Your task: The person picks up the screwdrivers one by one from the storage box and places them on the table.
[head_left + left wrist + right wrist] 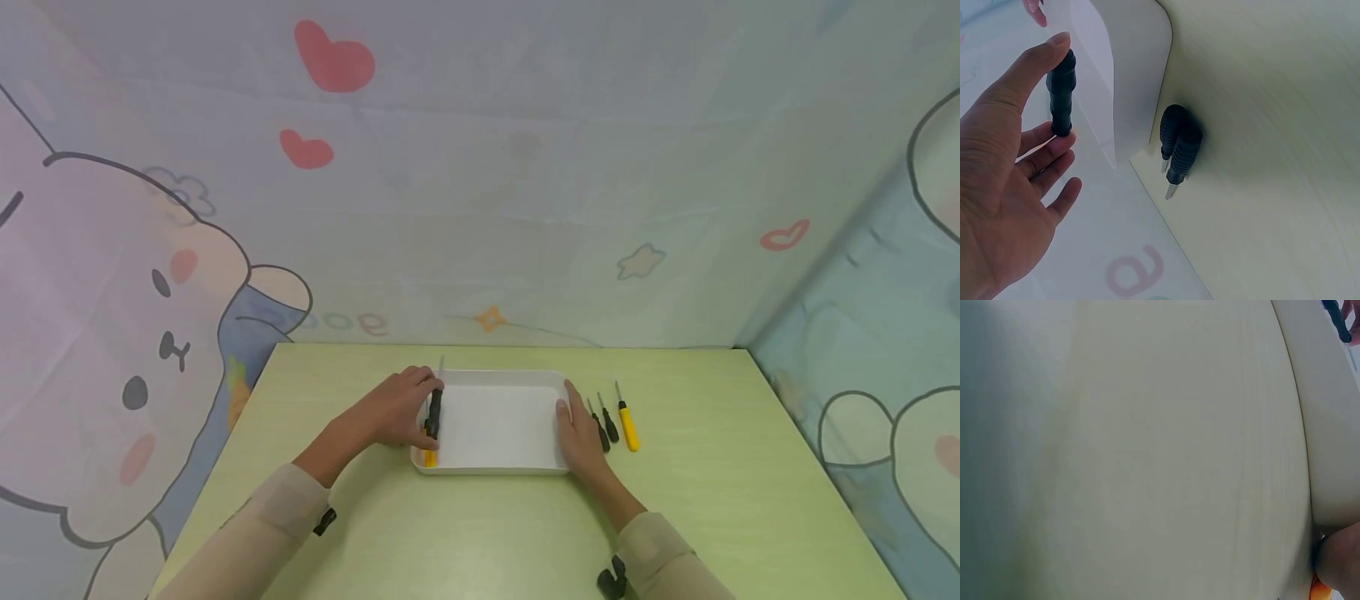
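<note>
My left hand [401, 408] pinches a black-handled screwdriver [1061, 94] between thumb and fingertips, over the left end of a white tray [498, 433]. Its thin shaft points toward the back of the table. Under that hand, a yellow handle [430, 457] shows at the tray's left end, partly covered. My right hand [581, 433] holds the tray's right side, thumb at the rim and fingers along the outer wall. Two short black screwdrivers [1185, 153] lie beside the tray in the left wrist view; the left hand hides them in the head view.
Right of the tray lie two black screwdrivers [611, 427] and a yellow-handled screwdriver [628, 427], shafts toward the back. The pale green table [487, 533] ends at a printed cloth backdrop [480, 208].
</note>
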Demonstrator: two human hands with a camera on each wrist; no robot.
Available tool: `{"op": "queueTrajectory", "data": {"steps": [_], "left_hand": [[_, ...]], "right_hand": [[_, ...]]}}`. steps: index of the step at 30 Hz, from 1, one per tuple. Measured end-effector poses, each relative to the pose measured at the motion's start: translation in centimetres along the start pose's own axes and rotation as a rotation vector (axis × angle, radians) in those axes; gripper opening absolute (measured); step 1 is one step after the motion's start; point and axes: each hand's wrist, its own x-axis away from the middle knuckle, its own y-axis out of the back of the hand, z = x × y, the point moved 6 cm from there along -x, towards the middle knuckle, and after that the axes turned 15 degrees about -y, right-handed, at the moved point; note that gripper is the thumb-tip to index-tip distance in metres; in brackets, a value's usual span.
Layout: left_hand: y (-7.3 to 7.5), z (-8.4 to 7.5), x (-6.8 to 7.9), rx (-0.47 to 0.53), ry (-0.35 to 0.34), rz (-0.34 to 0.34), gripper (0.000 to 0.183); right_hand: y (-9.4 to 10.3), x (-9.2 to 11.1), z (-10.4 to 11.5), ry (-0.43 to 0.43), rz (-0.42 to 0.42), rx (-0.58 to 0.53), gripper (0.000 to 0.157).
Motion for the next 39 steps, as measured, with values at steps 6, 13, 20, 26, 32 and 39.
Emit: {"op": "queueTrajectory", "data": {"steps": [6,13,20,26,32,39], "left_hand": [[0.2,0.2,0.4,-0.004,-0.004,-0.022,0.09],[0.3,0.4,0.7,-0.019,0.0,-0.024,0.09],[0.6,0.4,1.2,-0.012,-0.012,-0.034,0.09],[0.7,0.7,1.7,-0.025,-0.017,-0.038,0.09],[0.8,1.0,1.9,-0.039,-0.007,-0.035,0.089],[0.9,1.2,2.2,-0.042,0.012,-0.035,0.089]], "right_hand": [[0.0,0.0,0.0,-0.003,0.0,0.002,0.057],[0.0,-0.1,0.0,-0.014,0.009,0.01,0.058],[0.0,0.0,0.0,-0.008,-0.001,0.013,0.057],[0.0,0.0,0.1,-0.006,-0.001,0.008,0.057],[0.0,0.1,0.0,-0.01,0.005,0.011,0.058],[0.0,0.0,0.0,-0.003,0.006,0.014,0.058]]}}
